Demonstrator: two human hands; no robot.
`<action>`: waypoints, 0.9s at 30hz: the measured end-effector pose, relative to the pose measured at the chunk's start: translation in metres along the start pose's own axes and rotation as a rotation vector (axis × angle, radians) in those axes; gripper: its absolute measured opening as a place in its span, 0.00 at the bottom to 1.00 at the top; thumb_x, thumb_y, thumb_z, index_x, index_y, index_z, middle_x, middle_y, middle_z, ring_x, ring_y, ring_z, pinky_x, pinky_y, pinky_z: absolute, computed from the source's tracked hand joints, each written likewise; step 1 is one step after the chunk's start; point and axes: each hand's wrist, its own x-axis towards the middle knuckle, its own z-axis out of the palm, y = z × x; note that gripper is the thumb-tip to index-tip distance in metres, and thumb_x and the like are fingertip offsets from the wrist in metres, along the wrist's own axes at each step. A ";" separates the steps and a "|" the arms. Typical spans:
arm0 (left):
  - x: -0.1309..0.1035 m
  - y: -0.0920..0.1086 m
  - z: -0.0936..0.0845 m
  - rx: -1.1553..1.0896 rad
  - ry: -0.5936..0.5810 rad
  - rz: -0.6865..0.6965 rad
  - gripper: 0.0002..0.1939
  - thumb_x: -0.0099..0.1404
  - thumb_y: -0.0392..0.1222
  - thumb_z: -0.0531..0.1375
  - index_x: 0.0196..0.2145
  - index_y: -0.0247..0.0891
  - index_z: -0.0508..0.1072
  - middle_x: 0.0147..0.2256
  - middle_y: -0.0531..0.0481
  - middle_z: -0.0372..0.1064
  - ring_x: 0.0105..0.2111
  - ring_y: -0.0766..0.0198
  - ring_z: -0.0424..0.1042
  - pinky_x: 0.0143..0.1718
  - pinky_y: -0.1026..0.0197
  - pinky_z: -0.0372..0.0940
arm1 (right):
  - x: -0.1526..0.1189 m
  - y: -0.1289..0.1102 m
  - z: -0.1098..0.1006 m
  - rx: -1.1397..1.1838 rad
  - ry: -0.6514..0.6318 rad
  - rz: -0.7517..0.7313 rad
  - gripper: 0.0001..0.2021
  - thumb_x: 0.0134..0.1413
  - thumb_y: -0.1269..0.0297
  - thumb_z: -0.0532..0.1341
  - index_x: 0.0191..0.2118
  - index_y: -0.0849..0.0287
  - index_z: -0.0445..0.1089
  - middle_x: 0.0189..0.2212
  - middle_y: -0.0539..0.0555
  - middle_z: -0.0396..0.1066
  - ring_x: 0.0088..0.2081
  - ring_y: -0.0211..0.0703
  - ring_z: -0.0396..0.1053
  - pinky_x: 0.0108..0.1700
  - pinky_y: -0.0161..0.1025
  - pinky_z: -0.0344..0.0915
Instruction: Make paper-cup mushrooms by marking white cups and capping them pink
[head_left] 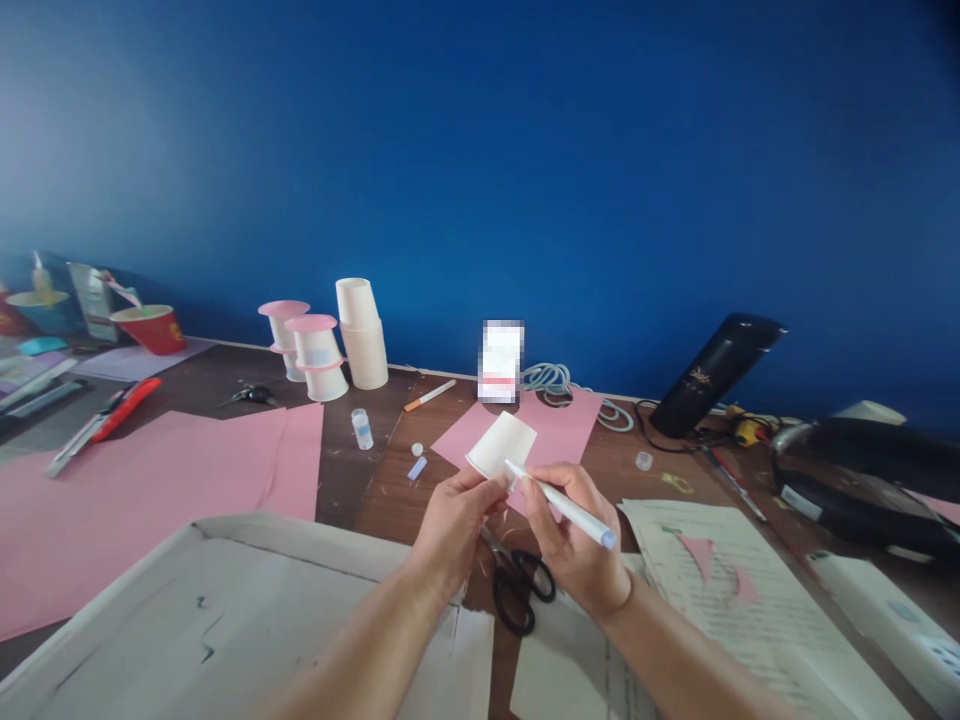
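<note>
A white paper cup (501,443) lies tipped on its side in my left hand (459,510), whose fingers and thumb close on its lower edge. My right hand (574,530) grips a white marker pen (574,512) with a bluish end cap, and the pen's tip meets or nearly meets the cup's side. Under the cup lies a sheet of pink paper (577,415). Black-handled scissors (517,590) rest on the table just below my hands, their blades partly hidden by my left hand.
Stacked white cups (362,345) and cups with pink discs (318,355) stand at the back left. A blurred phone (501,362) leans upright behind the cup. A red box cutter (105,425) lies on pink sheets (187,480). A black cylinder (712,375) tilts by the wall.
</note>
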 end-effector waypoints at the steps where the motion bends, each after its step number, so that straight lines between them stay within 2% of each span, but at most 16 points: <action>1: 0.000 0.000 0.000 0.000 0.000 0.000 0.09 0.51 0.41 0.66 0.29 0.32 0.77 0.26 0.48 0.68 0.25 0.69 0.63 0.32 0.66 0.60 | 0.000 0.000 0.000 -0.002 -0.003 0.006 0.06 0.55 0.68 0.59 0.40 0.57 0.66 0.30 0.52 0.70 0.31 0.39 0.70 0.35 0.36 0.68; 6: 0.000 -0.001 0.000 -0.004 0.013 -0.008 0.07 0.51 0.41 0.66 0.27 0.33 0.77 0.23 0.50 0.66 0.25 0.68 0.64 0.31 0.66 0.60 | 0.000 -0.001 0.000 -0.006 -0.011 0.014 0.05 0.55 0.67 0.58 0.39 0.57 0.67 0.29 0.52 0.71 0.29 0.38 0.70 0.34 0.35 0.68; 27: -0.001 0.000 0.001 -0.039 0.028 -0.014 0.06 0.51 0.39 0.66 0.24 0.33 0.76 0.23 0.51 0.66 0.24 0.72 0.62 0.30 0.67 0.58 | 0.002 -0.003 -0.002 0.010 0.004 0.003 0.04 0.56 0.68 0.58 0.38 0.57 0.67 0.29 0.52 0.70 0.28 0.38 0.70 0.34 0.36 0.68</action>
